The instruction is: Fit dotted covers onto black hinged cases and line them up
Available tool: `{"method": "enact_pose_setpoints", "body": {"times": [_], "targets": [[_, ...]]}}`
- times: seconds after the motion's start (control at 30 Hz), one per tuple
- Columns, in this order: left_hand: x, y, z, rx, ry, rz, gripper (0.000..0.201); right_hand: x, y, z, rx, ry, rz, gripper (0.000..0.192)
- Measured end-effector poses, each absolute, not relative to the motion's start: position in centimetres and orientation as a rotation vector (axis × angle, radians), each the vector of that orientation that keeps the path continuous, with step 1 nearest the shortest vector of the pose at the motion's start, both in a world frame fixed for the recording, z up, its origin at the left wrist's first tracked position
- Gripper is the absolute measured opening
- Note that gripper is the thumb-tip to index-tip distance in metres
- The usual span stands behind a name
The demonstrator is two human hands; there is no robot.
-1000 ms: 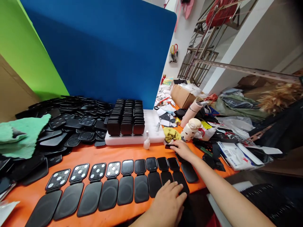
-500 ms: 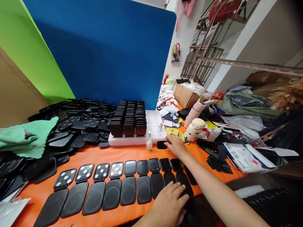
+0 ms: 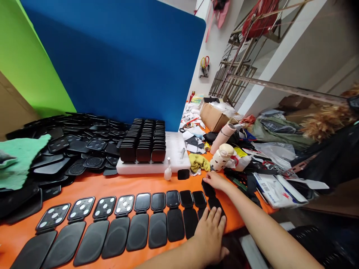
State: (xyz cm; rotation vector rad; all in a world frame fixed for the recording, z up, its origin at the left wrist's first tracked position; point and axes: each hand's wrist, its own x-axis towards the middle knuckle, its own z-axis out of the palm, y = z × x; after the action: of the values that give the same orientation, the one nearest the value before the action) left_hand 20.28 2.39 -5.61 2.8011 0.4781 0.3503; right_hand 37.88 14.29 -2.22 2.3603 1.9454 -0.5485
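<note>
A row of several black hinged plastic cases (image 3: 157, 220) lies open on the orange table (image 3: 126, 185); the leftmost lids carry white round dots. My left hand (image 3: 211, 235) rests flat, fingers apart, on the lower halves at the row's right end. My right hand (image 3: 215, 180) reaches forward, its fingertips touching the upper half of the last case (image 3: 209, 189) on the right. A single small black square piece (image 3: 183, 174) lies alone just ahead, by a small white bottle (image 3: 168, 172).
A white foam block (image 3: 176, 157) holds stacked black pieces (image 3: 143, 142). Loose black shells are heaped at the left (image 3: 73, 149), beside a green cloth (image 3: 19, 158). A yellow rag (image 3: 198, 161), cream flasks (image 3: 220, 157) and clutter crowd the right. A blue panel (image 3: 120, 63) stands behind.
My right hand has pulled back from the small black piece by the foam block, leaving it there, and now touches the rightmost case. My left hand slid slightly right.
</note>
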Motion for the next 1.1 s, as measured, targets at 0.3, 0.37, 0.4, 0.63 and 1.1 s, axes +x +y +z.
{"method": "enact_pose_setpoints", "body": {"times": [0.3, 0.37, 0.4, 0.63, 1.1], "targets": [[20.0, 2.4, -7.0, 2.887, 0.426, 0.450, 0.075, 37.2, 15.0, -1.6, 2.251, 1.876, -0.578, 0.026], [19.8, 2.4, -6.8, 2.899, 0.413, 0.460, 0.073, 37.1, 14.9, -1.5, 2.253, 1.880, -0.556, 0.025], [19.8, 2.4, -6.7, 2.902, 0.403, 0.455, 0.071, 37.0, 14.8, -1.5, 2.252, 1.879, -0.549, 0.025], [19.4, 2.5, -6.1, 2.880, 0.371, 0.427, 0.065, 36.6, 15.2, -1.7, 2.214, 1.857, -0.593, 0.024], [19.8, 2.6, -6.4, 2.908, 0.387, 0.437, 0.055, 37.3, 15.3, -1.7, 2.122, 2.067, -0.624, 0.023]]}}
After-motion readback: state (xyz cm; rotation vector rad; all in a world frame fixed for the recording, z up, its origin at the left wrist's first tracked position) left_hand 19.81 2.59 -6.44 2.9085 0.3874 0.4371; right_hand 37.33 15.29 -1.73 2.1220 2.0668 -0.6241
